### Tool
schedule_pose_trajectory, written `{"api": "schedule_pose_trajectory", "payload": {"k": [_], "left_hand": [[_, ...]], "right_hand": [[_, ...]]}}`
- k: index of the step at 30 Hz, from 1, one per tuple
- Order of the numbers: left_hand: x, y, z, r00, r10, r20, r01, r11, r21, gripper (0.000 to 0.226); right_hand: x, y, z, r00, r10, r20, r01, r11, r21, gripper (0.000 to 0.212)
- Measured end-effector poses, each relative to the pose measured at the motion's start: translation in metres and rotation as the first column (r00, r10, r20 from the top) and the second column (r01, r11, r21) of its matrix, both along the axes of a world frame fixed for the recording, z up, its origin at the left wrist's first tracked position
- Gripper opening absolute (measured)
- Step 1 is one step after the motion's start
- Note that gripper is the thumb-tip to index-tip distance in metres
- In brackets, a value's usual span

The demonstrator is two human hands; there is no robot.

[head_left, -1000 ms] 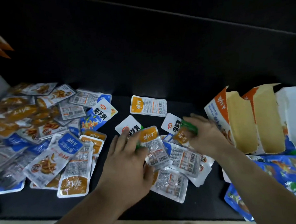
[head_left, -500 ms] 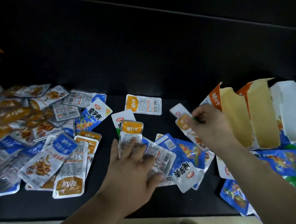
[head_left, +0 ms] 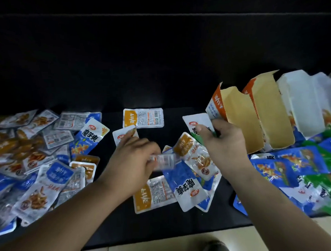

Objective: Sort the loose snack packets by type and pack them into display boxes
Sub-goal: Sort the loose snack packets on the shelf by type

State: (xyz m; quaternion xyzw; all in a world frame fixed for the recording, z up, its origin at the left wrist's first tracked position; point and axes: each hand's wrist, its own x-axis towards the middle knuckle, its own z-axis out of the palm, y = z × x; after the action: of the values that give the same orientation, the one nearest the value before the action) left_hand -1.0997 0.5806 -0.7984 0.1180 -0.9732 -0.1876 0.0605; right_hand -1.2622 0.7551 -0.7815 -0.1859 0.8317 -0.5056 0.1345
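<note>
Dark counter [head_left: 164, 226], dim light, view from above.

Left hand [head_left: 132, 160] is over the middle of the counter, its fingers [head_left: 152, 146] curled round a small clear packet [head_left: 163, 161]. The packet is held just above the centre cluster and is blurred, so its print is unreadable.

Right hand [head_left: 224, 142] is near the display boxes. Thumb and fingers pinch a white-and-green packet [head_left: 197, 121] by its lower part. The packet is raised and tilted, with its top corner just beside the mouth of the nearest orange box [head_left: 237, 121].

Three open display boxes stand in a row at right, leaning back: the nearest orange box, a second orange box [head_left: 271, 110] and a white box [head_left: 301, 105]. From this angle I cannot tell whether anything is inside them.

Centre cluster, overlapping flat on the counter:
- an orange-label packet [head_left: 150, 196]
- a blue packet [head_left: 187, 188]
- a clear packet with an orange top [head_left: 196, 156]

A lone orange-label packet [head_left: 143, 118] lies apart, further back. A white packet [head_left: 121, 133] is partly hidden under the left fingertips.

A large loose pile of mixed packets [head_left: 40, 152] covers the left end of the counter. A heap of blue and green packets [head_left: 303, 169] lies in front of the boxes at right.
</note>
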Motion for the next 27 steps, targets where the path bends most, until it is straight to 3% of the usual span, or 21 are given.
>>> {"api": "schedule_pose_trajectory", "payload": {"k": [2, 5, 8, 10, 12, 14, 16, 19, 21, 23, 27], "left_hand": [[-0.003, -0.002, 0.012, 0.994, 0.086, -0.065, -0.084, 0.996, 0.039, 0.007], [-0.008, 0.0, 0.03, 0.966, 0.244, -0.09, -0.215, 0.944, 0.252, 0.007], [-0.01, -0.003, 0.029, 0.95, 0.313, -0.008, -0.295, 0.903, 0.312, 0.018], [-0.007, -0.008, 0.024, 0.946, 0.315, 0.071, -0.323, 0.929, 0.182, 0.031], [-0.007, -0.006, 0.021, 0.969, 0.235, 0.072, -0.229, 0.97, -0.084, 0.043], [-0.016, 0.008, 0.026, 0.994, 0.041, 0.098, -0.019, 0.978, -0.21, 0.046], [-0.031, 0.023, 0.026, 0.957, -0.196, 0.213, 0.219, 0.972, -0.09, 0.047], [-0.052, 0.038, 0.013, 0.8, -0.389, 0.457, 0.429, 0.903, 0.018, 0.067], [-0.06, 0.041, 0.006, 0.761, -0.363, 0.538, 0.415, 0.909, 0.027, 0.075], [-0.064, 0.044, 0.004, 0.77, -0.289, 0.569, 0.335, 0.942, 0.024, 0.081], [-0.063, 0.048, -0.002, 0.844, -0.16, 0.513, 0.189, 0.982, -0.005, 0.095]], "right_hand": [[0.006, 0.006, 0.013, 0.999, -0.004, -0.053, 0.0, 0.997, -0.073, 0.03], [0.017, 0.018, 0.031, 0.98, -0.016, -0.199, -0.002, 0.996, -0.092, 0.018], [0.026, 0.03, 0.032, 0.997, -0.035, -0.064, 0.029, 0.996, -0.087, 0.01], [0.032, 0.036, 0.023, 0.999, -0.031, 0.018, 0.031, 1.0, -0.003, 0.005], [0.032, 0.043, 0.011, 0.993, -0.054, 0.106, 0.051, 0.998, 0.032, 0.006], [0.032, 0.049, 0.005, 0.96, -0.064, 0.273, 0.063, 0.998, 0.013, 0.018], [0.03, 0.057, 0.002, 0.955, -0.047, 0.293, 0.039, 0.999, 0.036, 0.024], [0.026, 0.072, 0.004, 0.995, -0.047, 0.085, 0.031, 0.984, 0.177, 0.029], [0.023, 0.085, 0.0, 1.0, -0.004, -0.016, 0.009, 0.951, 0.309, 0.03], [0.025, 0.095, -0.003, 1.0, 0.019, -0.021, -0.009, 0.915, 0.404, 0.037], [0.034, 0.108, -0.013, 0.996, -0.073, 0.058, 0.051, 0.946, 0.32, 0.03]]}}
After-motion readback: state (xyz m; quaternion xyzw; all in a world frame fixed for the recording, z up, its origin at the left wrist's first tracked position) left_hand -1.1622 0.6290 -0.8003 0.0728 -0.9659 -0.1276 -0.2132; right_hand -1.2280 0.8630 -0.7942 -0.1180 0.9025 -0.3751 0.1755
